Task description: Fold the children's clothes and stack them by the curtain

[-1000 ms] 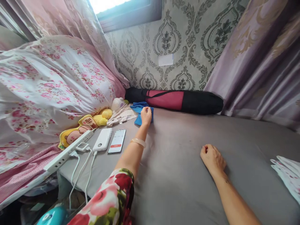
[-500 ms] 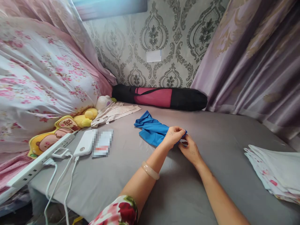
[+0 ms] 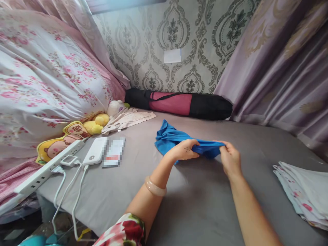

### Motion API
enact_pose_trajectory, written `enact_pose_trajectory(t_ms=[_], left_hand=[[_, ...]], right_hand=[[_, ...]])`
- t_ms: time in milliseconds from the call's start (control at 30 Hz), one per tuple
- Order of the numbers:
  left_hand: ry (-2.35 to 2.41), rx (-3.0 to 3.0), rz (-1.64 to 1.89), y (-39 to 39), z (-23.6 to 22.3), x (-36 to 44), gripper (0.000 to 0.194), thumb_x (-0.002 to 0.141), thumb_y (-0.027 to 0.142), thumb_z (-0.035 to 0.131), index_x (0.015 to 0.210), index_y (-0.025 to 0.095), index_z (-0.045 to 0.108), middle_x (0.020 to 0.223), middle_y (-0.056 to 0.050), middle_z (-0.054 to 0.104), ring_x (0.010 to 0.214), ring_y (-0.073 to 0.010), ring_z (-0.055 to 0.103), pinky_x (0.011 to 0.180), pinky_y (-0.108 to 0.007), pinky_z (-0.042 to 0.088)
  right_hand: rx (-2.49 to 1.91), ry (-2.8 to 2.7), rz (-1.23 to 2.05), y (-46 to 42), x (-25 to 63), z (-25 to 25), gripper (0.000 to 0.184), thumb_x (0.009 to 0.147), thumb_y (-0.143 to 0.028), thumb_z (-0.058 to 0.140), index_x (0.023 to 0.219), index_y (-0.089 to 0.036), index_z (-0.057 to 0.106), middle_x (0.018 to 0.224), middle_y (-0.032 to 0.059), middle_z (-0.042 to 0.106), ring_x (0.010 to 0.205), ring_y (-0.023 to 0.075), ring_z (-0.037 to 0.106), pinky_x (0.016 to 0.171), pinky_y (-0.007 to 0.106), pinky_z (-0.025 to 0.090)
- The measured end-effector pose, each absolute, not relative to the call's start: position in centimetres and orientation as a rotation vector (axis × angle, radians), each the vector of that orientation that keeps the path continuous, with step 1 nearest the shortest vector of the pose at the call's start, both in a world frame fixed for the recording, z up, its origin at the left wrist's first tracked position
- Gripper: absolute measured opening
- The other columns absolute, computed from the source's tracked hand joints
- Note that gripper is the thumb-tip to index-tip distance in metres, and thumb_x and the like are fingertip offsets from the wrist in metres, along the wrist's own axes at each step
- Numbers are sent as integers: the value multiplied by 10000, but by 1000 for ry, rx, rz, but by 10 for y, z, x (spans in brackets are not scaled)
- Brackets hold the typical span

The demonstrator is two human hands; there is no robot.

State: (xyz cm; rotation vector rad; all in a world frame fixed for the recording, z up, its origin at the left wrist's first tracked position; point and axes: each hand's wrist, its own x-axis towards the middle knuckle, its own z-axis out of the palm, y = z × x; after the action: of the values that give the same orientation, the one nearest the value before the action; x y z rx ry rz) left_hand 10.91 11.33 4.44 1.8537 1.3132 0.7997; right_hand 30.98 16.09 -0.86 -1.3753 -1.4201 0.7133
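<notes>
A piece of blue cloth point(image 3: 167, 135), perhaps a garment, lies bunched on the grey sheet point(image 3: 194, 205), its right part lifted and drawn taut between my hands. My left hand point(image 3: 186, 149) grips the cloth near its middle, thumb and fingers closed on it. At the cloth's right end, my right hand point(image 3: 230, 157) pinches the edge. The fabric between the two hands is stretched sideways, just above the sheet. A pale bangle point(image 3: 155, 188) sits on my left forearm.
A black and pink long bag point(image 3: 176, 104) lies against the wall. To the left are a beige cloth point(image 3: 130, 119), plush toys point(image 3: 96, 124), a white power bank point(image 3: 96, 150), a blurred packet point(image 3: 113, 152) and a power strip point(image 3: 48, 167) with cables. Folded cloths point(image 3: 304, 191) lie at right.
My hands were close together at the cloth's right end. Now my right hand has moved right with the edge, and the cloth is pulled out between them.
</notes>
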Motion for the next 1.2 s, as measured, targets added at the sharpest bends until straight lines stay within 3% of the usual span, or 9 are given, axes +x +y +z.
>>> enact_pose_trajectory(t_ms=[133, 200, 267, 467, 633, 733, 900, 1067, 1200], left_hand=[[1203, 1814, 954, 108, 57, 99, 239, 776, 190, 631, 1014, 181, 652, 683, 30, 524, 588, -99, 476, 525, -203, 358], [1141, 1730, 1127, 102, 68, 96, 282, 787, 288, 664, 1048, 184, 642, 690, 25, 528, 630, -106, 508, 565, -197, 396], [1124, 1647, 1255, 97, 77, 93, 336, 800, 317, 660, 1109, 188, 634, 718, 7, 561, 687, -125, 555, 624, -211, 438], [1083, 1515, 1261, 106, 62, 92, 348, 758, 316, 709, 1069, 162, 687, 958, -52, 669, 892, -173, 604, 796, -265, 471], [1176, 1554, 1037, 126, 14, 98, 476, 739, 409, 735, 1122, 130, 685, 1003, -79, 700, 961, -212, 618, 861, -302, 465], [1210, 1678, 940, 133, -4, 98, 420, 777, 438, 696, 1081, 149, 707, 1031, -75, 715, 999, -232, 629, 881, -305, 468], [1393, 2000, 796, 134, -9, 99, 269, 885, 339, 545, 1016, 194, 729, 1017, -62, 704, 961, -222, 635, 895, -315, 460], [1527, 2357, 652, 127, -3, 116, 359, 825, 121, 482, 1094, 222, 698, 1126, -78, 649, 1078, -259, 544, 950, -406, 400], [1360, 2420, 706, 124, 4, 130, 380, 793, 76, 480, 1037, 256, 710, 1108, -39, 679, 1107, -240, 524, 1024, -445, 317]], right_hand=[[-1355, -1359, 478, 134, 321, 48, 277, 826, -374, 517, 963, -202, 685, 746, 18, 637, 630, 143, 553, 580, 243, 441], [-1282, -1333, 549, 114, 326, 75, 286, 837, -428, 541, 986, -231, 685, 624, -25, 559, 492, 112, 455, 473, 225, 380], [-1248, -1346, 691, 98, 331, 96, 332, 815, -501, 585, 1010, -251, 681, 598, -35, 547, 460, 108, 449, 446, 224, 384], [-1427, -1609, 1120, 107, 354, 92, 419, 709, -611, 657, 792, -202, 692, 631, -5, 635, 585, 174, 598, 529, 273, 484], [-1604, -1858, 940, 138, 370, 42, 350, 765, -502, 598, 651, -180, 675, 539, -17, 586, 562, 152, 548, 513, 240, 406], [-1672, -2041, 918, 148, 373, 19, 298, 750, -417, 571, 586, -179, 645, 519, -22, 564, 542, 132, 513, 491, 230, 356], [-1568, -2099, 1089, 152, 364, 10, 241, 742, -379, 578, 747, -171, 699, 686, 18, 668, 639, 146, 571, 577, 243, 411], [-1400, -1878, 1240, 144, 356, 29, 364, 721, -498, 666, 864, -165, 706, 761, 41, 700, 682, 158, 611, 615, 253, 461], [-1359, -1728, 1224, 138, 363, 47, 418, 709, -577, 699, 876, -194, 715, 848, 49, 724, 748, 169, 643, 679, 266, 496]])
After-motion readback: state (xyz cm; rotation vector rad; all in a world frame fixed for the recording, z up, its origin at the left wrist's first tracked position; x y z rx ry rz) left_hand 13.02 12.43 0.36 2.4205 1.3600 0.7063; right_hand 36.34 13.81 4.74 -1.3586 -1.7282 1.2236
